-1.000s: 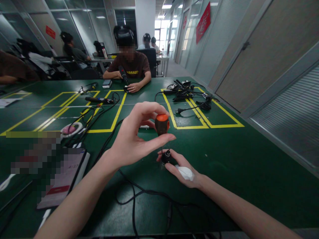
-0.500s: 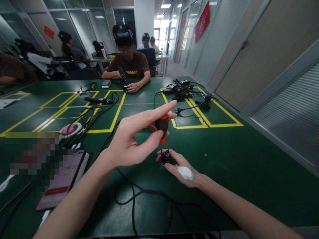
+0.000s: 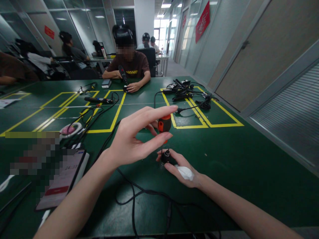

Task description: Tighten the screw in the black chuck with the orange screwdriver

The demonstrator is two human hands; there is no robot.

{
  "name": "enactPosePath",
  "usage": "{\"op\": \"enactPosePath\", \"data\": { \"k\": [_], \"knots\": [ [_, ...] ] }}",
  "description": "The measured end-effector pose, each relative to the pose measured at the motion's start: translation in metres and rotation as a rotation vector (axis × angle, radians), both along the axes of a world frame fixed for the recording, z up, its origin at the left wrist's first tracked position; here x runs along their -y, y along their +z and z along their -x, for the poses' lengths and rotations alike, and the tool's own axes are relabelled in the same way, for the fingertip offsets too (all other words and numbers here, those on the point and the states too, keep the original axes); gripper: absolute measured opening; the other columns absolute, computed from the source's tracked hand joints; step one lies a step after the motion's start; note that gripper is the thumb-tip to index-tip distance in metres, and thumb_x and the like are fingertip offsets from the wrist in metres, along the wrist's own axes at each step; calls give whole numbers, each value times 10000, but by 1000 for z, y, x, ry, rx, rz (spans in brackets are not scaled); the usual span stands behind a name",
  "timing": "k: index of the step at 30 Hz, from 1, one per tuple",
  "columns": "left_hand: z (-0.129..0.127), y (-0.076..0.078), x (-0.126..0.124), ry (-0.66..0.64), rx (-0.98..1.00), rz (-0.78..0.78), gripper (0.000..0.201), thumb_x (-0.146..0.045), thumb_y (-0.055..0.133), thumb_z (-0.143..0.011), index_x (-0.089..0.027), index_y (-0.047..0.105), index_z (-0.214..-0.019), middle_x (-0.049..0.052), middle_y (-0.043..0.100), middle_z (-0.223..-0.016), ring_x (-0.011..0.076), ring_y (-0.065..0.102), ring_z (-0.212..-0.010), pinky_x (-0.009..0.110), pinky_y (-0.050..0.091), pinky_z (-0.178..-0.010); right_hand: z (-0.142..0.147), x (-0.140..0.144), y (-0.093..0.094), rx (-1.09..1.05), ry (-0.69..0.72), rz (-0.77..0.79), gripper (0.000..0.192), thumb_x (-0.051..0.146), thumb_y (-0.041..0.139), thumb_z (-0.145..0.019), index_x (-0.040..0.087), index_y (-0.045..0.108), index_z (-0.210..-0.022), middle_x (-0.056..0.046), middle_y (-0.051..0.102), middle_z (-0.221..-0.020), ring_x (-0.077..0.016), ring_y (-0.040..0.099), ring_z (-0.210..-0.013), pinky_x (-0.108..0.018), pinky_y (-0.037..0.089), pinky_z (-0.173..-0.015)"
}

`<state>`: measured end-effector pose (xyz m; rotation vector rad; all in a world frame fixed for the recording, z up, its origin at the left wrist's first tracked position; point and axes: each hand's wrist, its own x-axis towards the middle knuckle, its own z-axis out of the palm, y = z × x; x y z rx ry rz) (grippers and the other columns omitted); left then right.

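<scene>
- Evidently the left hand [image 3: 132, 139], at the centre of the frame, pinches the short orange-and-black stubby screwdriver handle [image 3: 164, 123] between thumb and fingers; its grip is closed lightly round the handle, with the index finger stretched over the top, which looks suited to twirling the tool rather than pressing hard.
- Below it, the thin metal shaft runs straight down into the small black round part with a metal centre [image 3: 165, 156], so the tool stands upright and in line with that part.
- Just lower right of centre, the right hand [image 3: 180, 167] lies palm-up on the green desk [image 3: 249, 172] and closes its fingers on the black part, seemingly to steady it under the tip; a white patch, perhaps a wad or dressing, sits on the palm.
- So the black part lies directly beneath the left grip, apart from those fingers and joined to them only by the shaft, while it touches the right fingers.
- A black cable [image 3: 139, 192] loops across the desk beneath both forearms.
- At the upper middle, another person [image 3: 129, 64] sits on the far side, with their own hands on the desk.
</scene>
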<state>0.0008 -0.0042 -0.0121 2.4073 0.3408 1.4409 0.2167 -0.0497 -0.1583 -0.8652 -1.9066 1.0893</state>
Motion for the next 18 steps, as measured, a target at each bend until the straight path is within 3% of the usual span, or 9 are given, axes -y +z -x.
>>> {"op": "enactPosePath", "data": {
  "k": [8, 18],
  "knots": [
    [3, 3, 3, -14, -25, 6, 632, -59, 626, -904, -267, 596, -1500, 83, 738, -1337, 132, 734, -1048, 161, 618, -783, 0, 1, 3, -5, 6, 18, 331, 305, 594, -1007, 196, 598, -1319, -123, 786, -1175, -284, 750, -1075, -452, 572, -997],
    [1, 0, -1, -12, 20, -18, 580, -61, 751, -860, -229, 659, -1407, 64, 750, -1165, 105, 696, -935, 157, 615, -730, 1, 1, 2, 7, -8, 16, 320, 274, 596, -991, 195, 606, -1301, -113, 786, -1176, -267, 748, -1068, -433, 573, -989]
  ]
}}
